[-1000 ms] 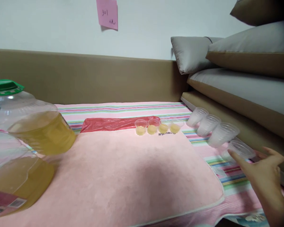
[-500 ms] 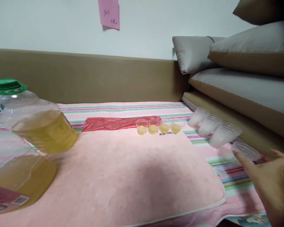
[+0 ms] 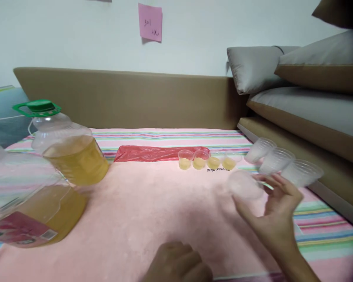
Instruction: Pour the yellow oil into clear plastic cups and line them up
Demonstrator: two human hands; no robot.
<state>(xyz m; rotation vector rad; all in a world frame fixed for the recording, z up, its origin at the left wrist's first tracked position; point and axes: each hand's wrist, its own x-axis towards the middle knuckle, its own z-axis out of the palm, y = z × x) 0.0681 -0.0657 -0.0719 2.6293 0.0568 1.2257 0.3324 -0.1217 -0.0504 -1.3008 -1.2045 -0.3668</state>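
Observation:
Thumb and fingers of my right hand (image 3: 275, 213) are closed around a translucent plastic cup (image 3: 244, 185), tilted and blurred, above the right side of the pink mat (image 3: 135, 211). Whether it is one cup or several nested ones, I cannot tell. My left hand (image 3: 179, 264) is at the bottom edge, back upward and fingers curled; its palm is hidden. Beyond, several small clear cups with yellow liquid (image 3: 199, 161) stand in a row at the mat's far edge. Close behind my right hand, translucent cups (image 3: 276, 160) lean in three tilted groups on the striped sheet (image 3: 329, 225).
Two large clear jugs of yellow liquid stand at left, a green-capped one (image 3: 76, 160) behind a nearer one (image 3: 47, 215). A red plastic bag (image 3: 153, 153) lies beyond the mat. Grey-brown cushions (image 3: 317, 113) are piled at right, and a brown backboard (image 3: 135, 100) runs behind.
My right hand has moved left from the sheet's right side, carrying the cup over the mat. My left hand has come into view at the bottom. The view has turned slightly left.

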